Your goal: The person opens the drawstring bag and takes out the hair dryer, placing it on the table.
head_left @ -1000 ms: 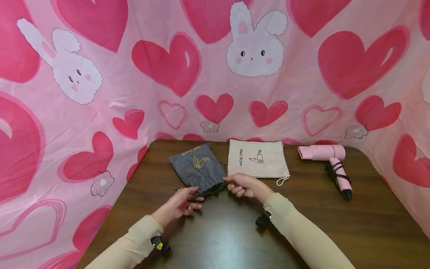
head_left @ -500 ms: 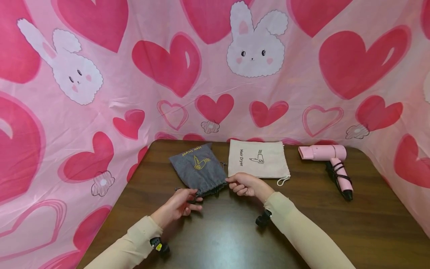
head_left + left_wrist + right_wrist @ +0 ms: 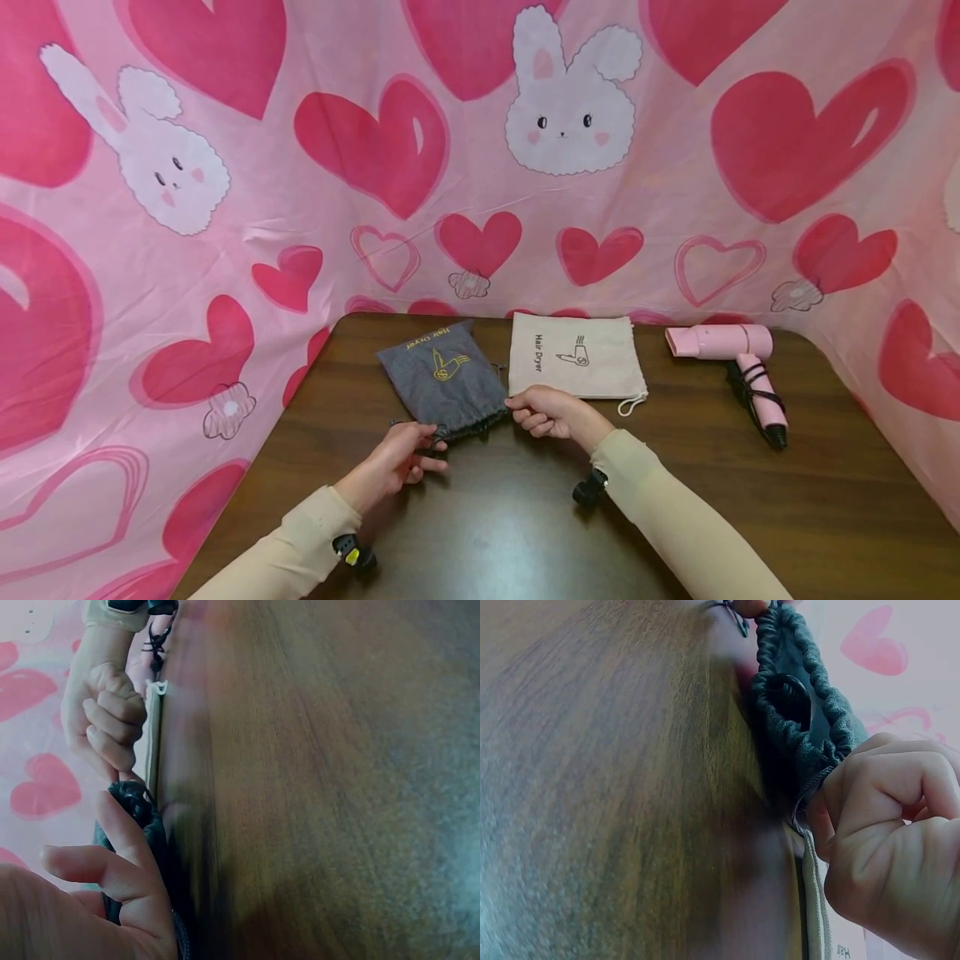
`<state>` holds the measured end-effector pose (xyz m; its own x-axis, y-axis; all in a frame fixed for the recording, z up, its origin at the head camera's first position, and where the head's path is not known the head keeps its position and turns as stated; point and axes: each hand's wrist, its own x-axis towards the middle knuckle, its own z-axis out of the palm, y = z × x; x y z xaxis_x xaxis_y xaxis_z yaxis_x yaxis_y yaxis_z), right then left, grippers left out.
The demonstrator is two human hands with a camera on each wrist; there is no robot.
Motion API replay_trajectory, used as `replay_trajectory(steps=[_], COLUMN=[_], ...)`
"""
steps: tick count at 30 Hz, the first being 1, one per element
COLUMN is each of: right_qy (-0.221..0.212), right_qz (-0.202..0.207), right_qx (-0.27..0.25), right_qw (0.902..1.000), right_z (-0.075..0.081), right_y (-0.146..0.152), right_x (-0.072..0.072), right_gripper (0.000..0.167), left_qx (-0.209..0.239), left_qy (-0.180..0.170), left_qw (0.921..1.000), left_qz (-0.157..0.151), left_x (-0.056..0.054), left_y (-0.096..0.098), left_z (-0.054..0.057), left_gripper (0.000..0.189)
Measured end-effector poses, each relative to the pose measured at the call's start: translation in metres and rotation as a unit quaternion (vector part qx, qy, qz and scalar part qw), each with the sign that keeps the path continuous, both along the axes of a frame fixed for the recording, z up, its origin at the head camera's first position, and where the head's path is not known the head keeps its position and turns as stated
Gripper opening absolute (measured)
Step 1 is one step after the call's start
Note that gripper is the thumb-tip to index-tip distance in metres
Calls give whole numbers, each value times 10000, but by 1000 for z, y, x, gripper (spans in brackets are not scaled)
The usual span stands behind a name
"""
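Note:
A dark grey drawstring bag (image 3: 453,375) with a yellow "Hair Dryer" print lies on the table, its gathered mouth toward me. My left hand (image 3: 401,458) pinches the mouth's left corner between thumb and finger, the other fingers loosely spread. At the right corner, my right hand (image 3: 547,412) pinches the fabric with its other fingers curled in. In the right wrist view the bag's ruffled mouth (image 3: 825,690) is spread into a gap, and a black rounded thing (image 3: 789,694) shows inside. Thin dark cords hang at both corners.
A cream drawstring bag (image 3: 573,354) with a black hair dryer print lies flat just behind my right hand. Farther right is a pink hair dryer (image 3: 723,342), its black cord wound around the handle. Pink heart-patterned cloth (image 3: 480,150) surrounds the wooden table (image 3: 750,517).
The grey bag's mouth is stretched a little wider and its printed face lies flatter than a second ago. My left hand has shifted slightly left, my right hand slightly right.

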<state>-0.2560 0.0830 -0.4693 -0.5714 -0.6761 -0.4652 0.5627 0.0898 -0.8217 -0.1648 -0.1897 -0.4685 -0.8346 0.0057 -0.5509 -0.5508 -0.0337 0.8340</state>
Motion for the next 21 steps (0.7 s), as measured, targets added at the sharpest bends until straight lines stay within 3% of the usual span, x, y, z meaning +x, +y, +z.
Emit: replay_trajectory(steps=[21], right_qy=[278], right_qz=[-237], right_qx=[125], right_qw=[9993], right_z=[2], right_y=[5], right_x=[1], right_gripper=[28], left_qx=[19], left_qy=[82], left_qw=[10000], left_qz=[22], left_x=[5], left_y=[-4], left_z=[4], left_gripper=[21])
